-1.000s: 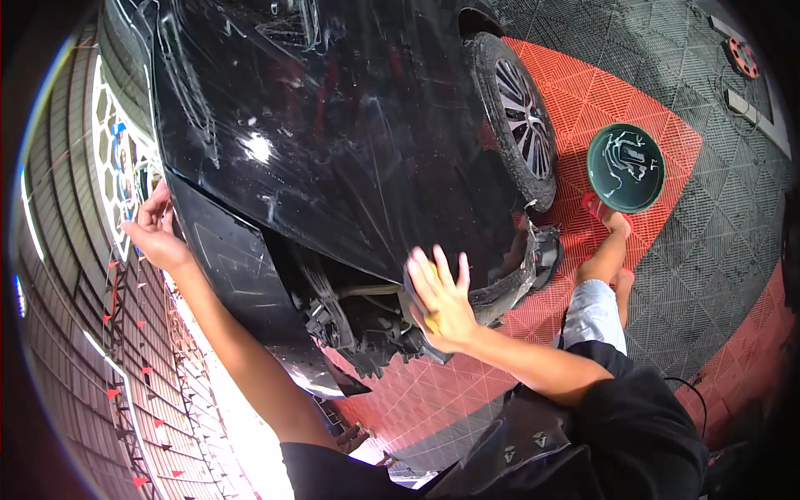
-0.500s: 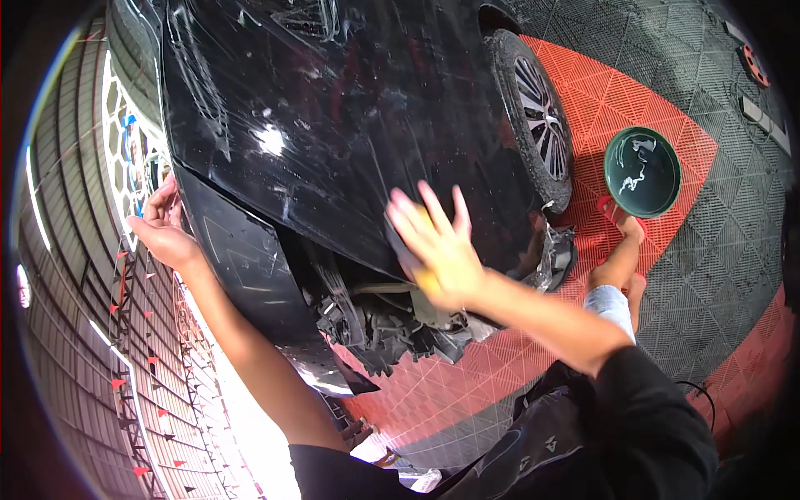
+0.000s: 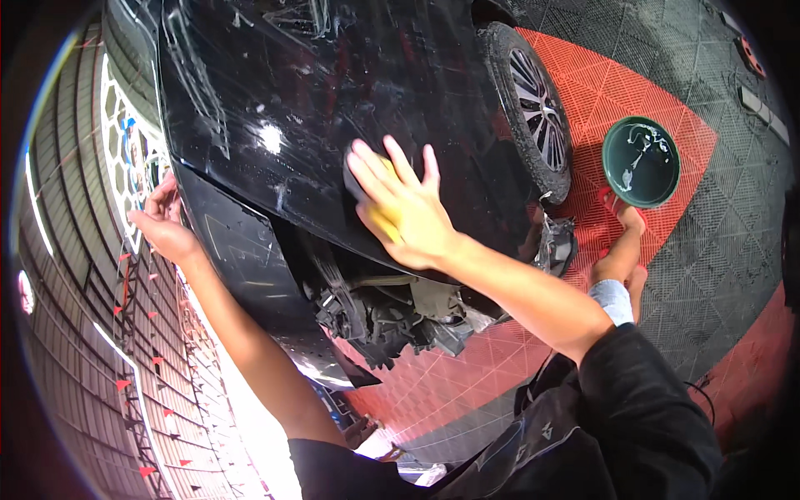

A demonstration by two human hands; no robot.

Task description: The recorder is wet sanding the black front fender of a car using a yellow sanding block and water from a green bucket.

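A black car body panel (image 3: 417, 92), wet and streaked with whitish smears, fills the middle of the view. My right hand (image 3: 408, 212) lies over a yellow pad (image 3: 385, 220) with a greyish edge, its fingers spread, pressing it against the panel's lower part. The pad's underside is hidden. At the car's left edge, my left hand (image 3: 169, 225) is raised beside the dark corner of the bodywork with thumb apart and fingers loosely bent. Nothing shows in it, and whether its fingertips touch the car I cannot tell.
Exposed black parts (image 3: 383, 317) with ragged edges hang below the panel. A wheel (image 3: 537, 108) stands to the right. Beyond it, a round green basin (image 3: 607, 162) of water sits on red floor tiles (image 3: 667, 108), by my leg (image 3: 618, 254). A dark cable (image 3: 704, 392) lies lower right.
My right hand and the yellow pad have slid up and left across the panel. The left hand stays at the car's edge. The view has shifted slightly.
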